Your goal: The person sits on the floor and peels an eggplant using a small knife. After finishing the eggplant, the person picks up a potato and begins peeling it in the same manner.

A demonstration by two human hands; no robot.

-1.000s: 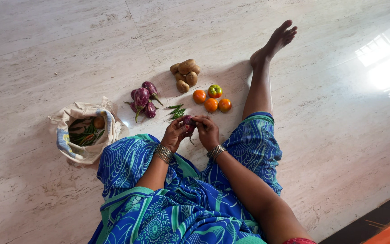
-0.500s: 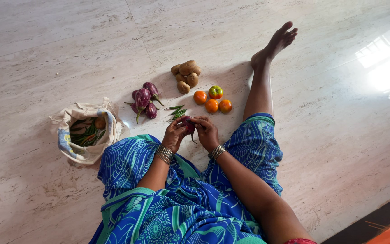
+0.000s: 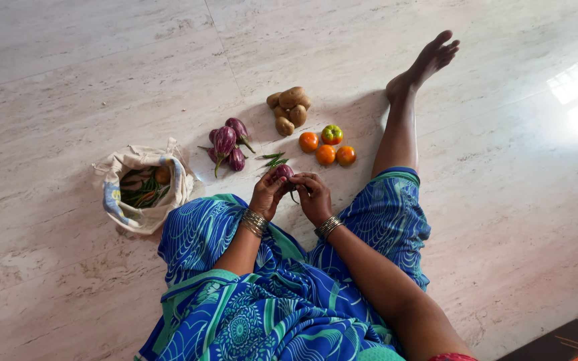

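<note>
- We hold one small purple brinjal (image 3: 283,172) between both hands, just above the middle of the frame: our left hand (image 3: 267,194) is curled around its left side and our right hand (image 3: 314,196) closes on it from the right, fingertips meeting at the fruit.
- Against the views from a moment ago, the grip looks the same; the whole scene has only slid a little to the right in the frame, so our head moved and not the hands. We judge that the brinjal is being worked at or looked over in place, not yet set down.
- Just beyond our hands lie a few green chillies (image 3: 273,160) on the pale stone floor (image 3: 68,80).
- Left of them sits a cluster of purple brinjals (image 3: 227,144); above it, a heap of brown potatoes (image 3: 290,108); to the right, four tomatoes (image 3: 328,146), three orange and one partly green.
- At the left of the frame a cream cloth bag (image 3: 143,190) with blue patches stands open, with green pods and something orange inside.
- We see no printed labels or signs that can be made out.
</note>
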